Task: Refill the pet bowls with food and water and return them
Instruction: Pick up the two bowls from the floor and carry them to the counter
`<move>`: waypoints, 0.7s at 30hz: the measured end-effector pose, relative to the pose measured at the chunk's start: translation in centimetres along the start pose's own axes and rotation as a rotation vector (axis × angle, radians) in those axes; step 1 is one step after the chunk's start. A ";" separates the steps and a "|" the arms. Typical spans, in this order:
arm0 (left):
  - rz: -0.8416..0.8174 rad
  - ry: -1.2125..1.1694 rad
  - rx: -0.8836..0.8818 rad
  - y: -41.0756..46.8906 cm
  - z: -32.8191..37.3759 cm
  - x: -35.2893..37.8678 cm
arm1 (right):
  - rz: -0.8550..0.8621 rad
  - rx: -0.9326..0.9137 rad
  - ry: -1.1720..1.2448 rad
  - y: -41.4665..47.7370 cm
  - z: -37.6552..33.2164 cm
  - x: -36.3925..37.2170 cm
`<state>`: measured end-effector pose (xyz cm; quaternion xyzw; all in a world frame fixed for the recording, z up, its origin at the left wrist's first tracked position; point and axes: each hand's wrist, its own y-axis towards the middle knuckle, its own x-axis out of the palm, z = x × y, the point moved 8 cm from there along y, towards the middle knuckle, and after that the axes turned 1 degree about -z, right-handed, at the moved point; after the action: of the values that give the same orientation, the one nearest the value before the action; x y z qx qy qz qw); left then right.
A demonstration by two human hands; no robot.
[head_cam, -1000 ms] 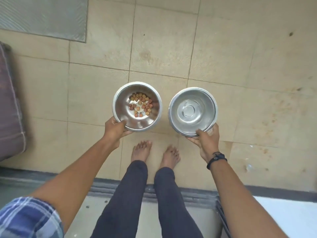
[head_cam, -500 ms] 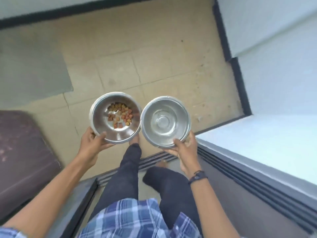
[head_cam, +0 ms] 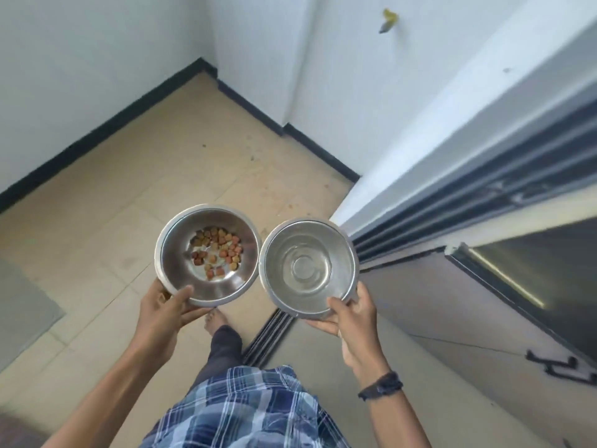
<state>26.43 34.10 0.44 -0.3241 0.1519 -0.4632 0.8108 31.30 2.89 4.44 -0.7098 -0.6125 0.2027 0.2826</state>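
Note:
Two round steel pet bowls are held side by side above the floor, their rims nearly touching. The food bowl (head_cam: 181, 253) on the left has several brown and orange kibble pieces (head_cam: 218, 250) scattered on its bottom. My left hand (head_cam: 164, 307) grips its near rim, thumb over the edge. The water bowl (head_cam: 281, 250) on the right holds a shallow layer of clear water with ripples in it. My right hand (head_cam: 350, 315) grips its near rim, thumb inside; a dark band sits on that wrist.
Beige tiled floor (head_cam: 135, 195) runs to white walls with a black skirting (head_cam: 97, 134). A sliding-door track (head_cam: 269, 334) crosses under my feet; the door frame (head_cam: 468, 176) and dark glass panel stand at right. A grey mat (head_cam: 19, 305) lies at left.
The view has swung right and upward as I turn and step over the door track. Both bowls stay gripped, level and side by side. The wall corner and door frame have come into sight.

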 end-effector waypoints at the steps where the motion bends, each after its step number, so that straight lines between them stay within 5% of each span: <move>1: -0.034 0.014 0.009 -1.3 -0.3 1.8 | 0.024 -0.018 0.021 -1.0 -0.2 -2.2; 21: -0.716 0.247 0.125 -24.3 -10.3 39.1 | 0.626 -0.242 0.407 -18.7 -0.7 -46.1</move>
<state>25.48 -11.87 11.08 -0.2483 0.0970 -0.7608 0.5917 9.88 -40.94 14.41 -0.9161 -0.3175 0.0607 0.2372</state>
